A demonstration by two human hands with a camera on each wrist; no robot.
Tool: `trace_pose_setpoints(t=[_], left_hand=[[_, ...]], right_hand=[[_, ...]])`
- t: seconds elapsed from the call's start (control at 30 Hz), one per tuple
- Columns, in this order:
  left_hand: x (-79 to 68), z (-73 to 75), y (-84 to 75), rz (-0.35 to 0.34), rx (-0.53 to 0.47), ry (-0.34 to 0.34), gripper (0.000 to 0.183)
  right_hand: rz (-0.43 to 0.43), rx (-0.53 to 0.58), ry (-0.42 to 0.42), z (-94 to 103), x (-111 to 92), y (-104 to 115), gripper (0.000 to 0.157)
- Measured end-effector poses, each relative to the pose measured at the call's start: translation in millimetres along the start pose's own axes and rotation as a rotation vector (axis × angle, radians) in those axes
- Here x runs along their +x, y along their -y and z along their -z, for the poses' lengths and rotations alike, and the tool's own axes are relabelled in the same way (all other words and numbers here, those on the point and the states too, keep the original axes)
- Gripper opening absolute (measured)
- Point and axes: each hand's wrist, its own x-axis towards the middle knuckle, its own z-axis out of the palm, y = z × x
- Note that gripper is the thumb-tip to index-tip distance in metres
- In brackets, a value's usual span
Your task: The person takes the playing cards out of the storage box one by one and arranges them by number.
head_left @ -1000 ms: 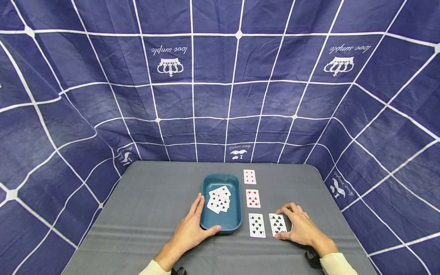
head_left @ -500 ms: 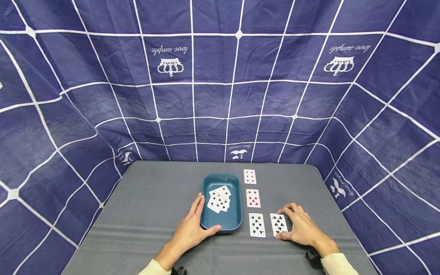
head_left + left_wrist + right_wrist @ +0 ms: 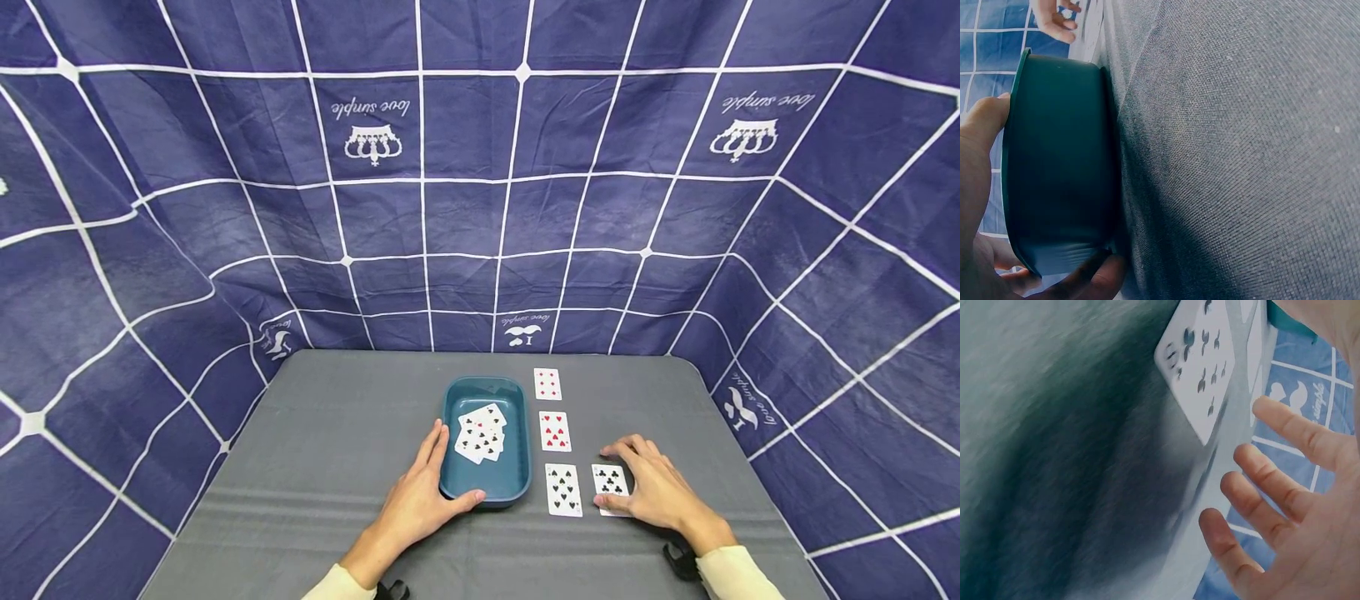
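Observation:
My left hand (image 3: 412, 500) grips the near left corner of a dark teal tray (image 3: 487, 482), thumb along the front and fingers down the left side. In the tray lies a loose pile of playing cards (image 3: 481, 433), faces up. To the right, my right hand (image 3: 656, 492) hovers over a club card (image 3: 609, 478) lying face up on the table. Its thumb overlaps the card's lower part in the head view. The right wrist view shows the fingers (image 3: 1272, 481) spread and apart from the club card (image 3: 1197, 369).
A spade card (image 3: 563, 490) lies between the tray and the club card. Beyond it, a heart card (image 3: 555, 432) and a diamond card (image 3: 547, 384) continue the column towards the back. Grey cloth covers the table (image 3: 345, 417); a blue checked curtain (image 3: 465, 217) surrounds it.
The club card slid slightly right under my right hand. My right fingers then came off its far edge and the hand rose a little. My left hand stayed on the tray.

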Motion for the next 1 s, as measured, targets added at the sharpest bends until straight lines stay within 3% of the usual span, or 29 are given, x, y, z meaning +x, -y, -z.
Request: trace_pose_setpoints(t=[0.57,1.0], left_hand=[[0.3,1.3,-1.8,-0.023,-0.007,-0.023,0.131],[0.1,0.1,-0.9,-0.005,-0.008,-0.009,0.131]], right_hand=[[0.066,0.026,-0.075,0.5,33,31,0.06],[0.129,0.065,-0.056,4.5,66,69,0.056]])
